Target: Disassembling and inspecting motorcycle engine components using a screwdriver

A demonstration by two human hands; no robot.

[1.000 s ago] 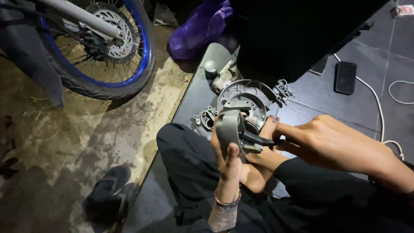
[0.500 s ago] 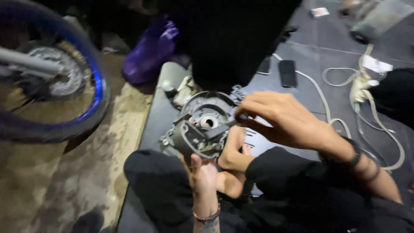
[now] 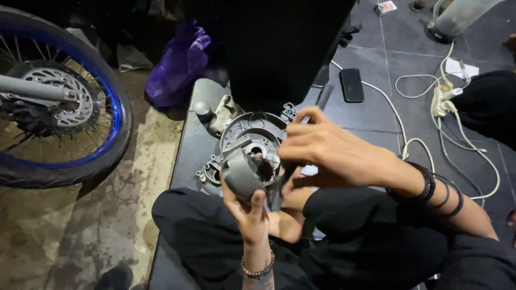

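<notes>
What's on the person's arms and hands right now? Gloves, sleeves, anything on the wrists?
Both hands are bare, no gloves or sleeves showing. The left hand has a beaded bracelet at the wrist; the right hand has several black bands stacked around its wrist.

1. Dark tiled floor (image 3: pixel 408 70) at right, strewn with white cables (image 3: pixel 414 115) and a black phone (image 3: pixel 352 84).
2. Stained concrete (image 3: pixel 80 231) at left, under a blue-rimmed wheel (image 3: pixel 115 115).
3. Purple plastic bag (image 3: pixel 174 67) behind (dimly lit overall).
</notes>
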